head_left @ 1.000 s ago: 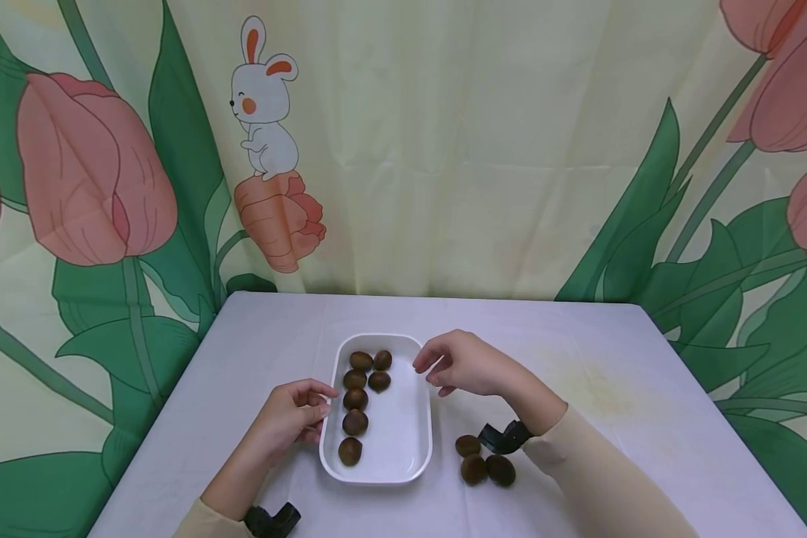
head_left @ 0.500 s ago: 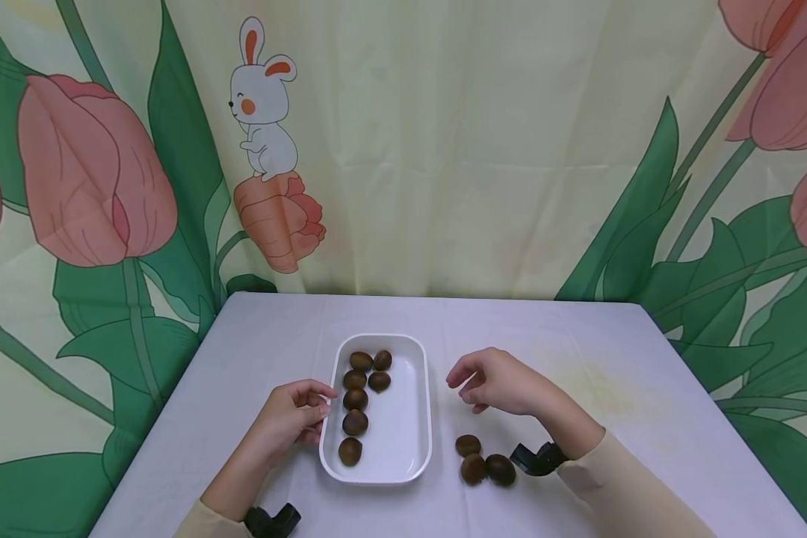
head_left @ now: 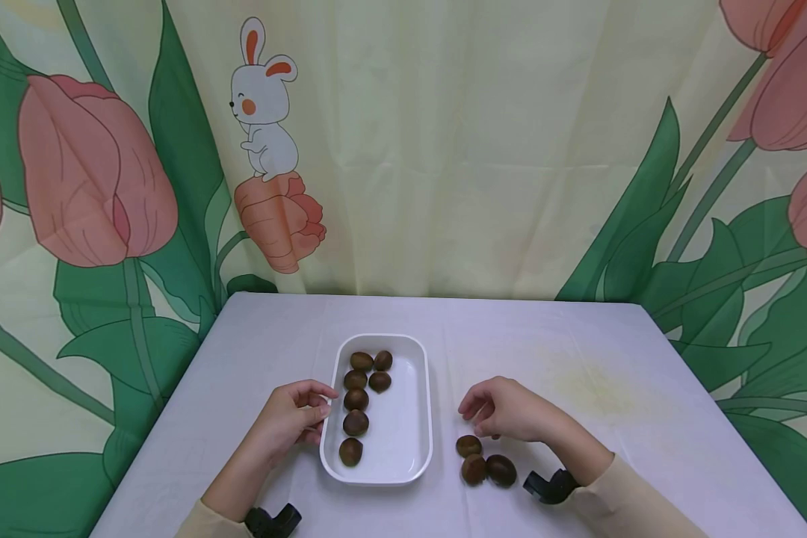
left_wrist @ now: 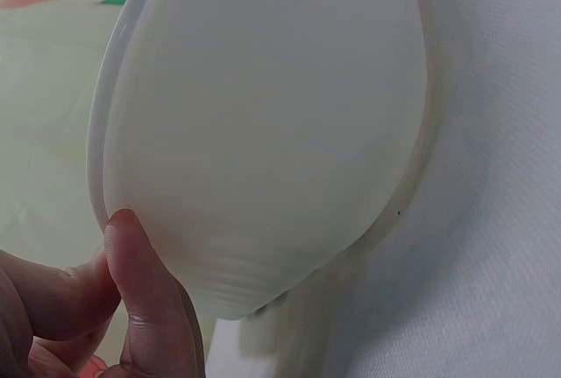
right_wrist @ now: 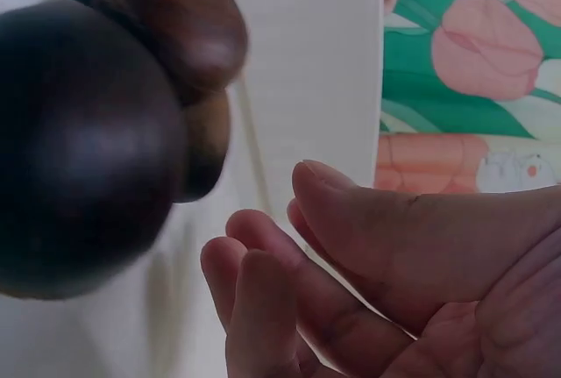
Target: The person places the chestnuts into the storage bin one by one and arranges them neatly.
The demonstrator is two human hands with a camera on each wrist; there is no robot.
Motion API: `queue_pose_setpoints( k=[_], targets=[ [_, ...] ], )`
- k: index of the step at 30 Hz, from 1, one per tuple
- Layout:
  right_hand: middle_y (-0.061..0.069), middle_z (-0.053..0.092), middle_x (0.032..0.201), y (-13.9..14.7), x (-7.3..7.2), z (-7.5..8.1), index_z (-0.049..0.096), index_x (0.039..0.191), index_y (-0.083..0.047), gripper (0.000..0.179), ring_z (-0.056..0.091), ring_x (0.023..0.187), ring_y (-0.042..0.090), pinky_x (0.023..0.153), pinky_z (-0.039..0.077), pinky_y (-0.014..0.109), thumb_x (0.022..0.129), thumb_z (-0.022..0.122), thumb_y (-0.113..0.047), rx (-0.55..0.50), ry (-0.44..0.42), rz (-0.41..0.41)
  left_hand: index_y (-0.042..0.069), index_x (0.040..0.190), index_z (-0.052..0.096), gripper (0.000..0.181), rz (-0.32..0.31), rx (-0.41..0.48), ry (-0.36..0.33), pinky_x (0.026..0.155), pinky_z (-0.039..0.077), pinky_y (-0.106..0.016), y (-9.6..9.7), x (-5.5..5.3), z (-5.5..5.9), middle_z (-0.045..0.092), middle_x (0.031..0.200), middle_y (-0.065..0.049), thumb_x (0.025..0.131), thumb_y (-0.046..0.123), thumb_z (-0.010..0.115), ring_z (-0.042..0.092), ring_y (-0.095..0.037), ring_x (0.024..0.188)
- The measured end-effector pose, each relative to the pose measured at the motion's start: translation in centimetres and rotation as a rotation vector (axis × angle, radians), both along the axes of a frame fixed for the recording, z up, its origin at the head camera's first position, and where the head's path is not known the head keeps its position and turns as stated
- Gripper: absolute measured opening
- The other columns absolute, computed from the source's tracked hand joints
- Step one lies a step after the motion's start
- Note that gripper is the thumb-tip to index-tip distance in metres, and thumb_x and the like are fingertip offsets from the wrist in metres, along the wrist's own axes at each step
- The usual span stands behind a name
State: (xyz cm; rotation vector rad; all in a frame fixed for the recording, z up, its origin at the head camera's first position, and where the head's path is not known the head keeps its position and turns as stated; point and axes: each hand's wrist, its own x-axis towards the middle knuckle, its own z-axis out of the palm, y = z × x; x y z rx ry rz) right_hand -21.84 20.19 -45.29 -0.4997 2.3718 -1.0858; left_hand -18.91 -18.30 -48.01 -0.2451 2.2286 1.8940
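Note:
My left hand [head_left: 297,412] holds the left rim of a white rectangular tray [head_left: 410,448]; in the left wrist view its thumb [left_wrist: 145,290] lies against the tray's outer wall. Several brown chestnuts [head_left: 356,423] form a column along the tray's left side, with two more beside its upper end. To the right of the tray my right hand [head_left: 511,409] hovers just behind three loose chestnuts [head_left: 501,471], its fingers loosely bent with nothing between them. The right wrist view shows a dark chestnut [right_wrist: 79,150] large and near, and the fingertips [right_wrist: 263,281] apart from it.
A white cloth [head_left: 619,448] covers the table. Behind it hangs a curtain [head_left: 444,149] printed with tulips and a rabbit. Each wrist wears a black camera mount, such as the right one [head_left: 550,487].
My right hand has moved from the tray's right rim rightward and toward me, to the loose chestnuts. The left hand, the tray and the chestnuts have stayed in place.

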Motion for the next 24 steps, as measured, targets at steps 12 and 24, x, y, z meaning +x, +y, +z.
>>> queue_pose_setpoints(
  k=[12, 24],
  targets=[
    [0.003, 0.074, 0.093, -0.1, 0.7, -1.6, 0.077, 0.103, -0.008, 0.029, 0.068, 0.083, 0.018, 0.069, 0.057, 0.027, 0.078, 0.087, 0.005, 0.044, 0.035, -0.007, -0.001, 0.121, 0.075, 0.027, 0.001, -0.009, -0.006, 0.052, 0.058, -0.029, -0.1, -0.1, -0.1, 0.066, 0.089, -0.009, 0.094, -0.006, 0.074, 0.064, -0.019, 0.063],
    [0.003, 0.074, 0.092, -0.4, 1.1, -1.9, 0.078, 0.103, -0.010, 0.029, 0.066, 0.084, 0.017, 0.073, 0.056, 0.023, 0.080, 0.085, 0.007, 0.021, 0.056, 0.034, -0.001, 0.119, 0.075, 0.026, -0.006, 0.000, -0.005, 0.052, 0.058, -0.028, -0.1, -0.1, 0.0, 0.066, 0.090, -0.010, 0.094, -0.007, 0.074, 0.065, -0.019, 0.063]
  ],
)
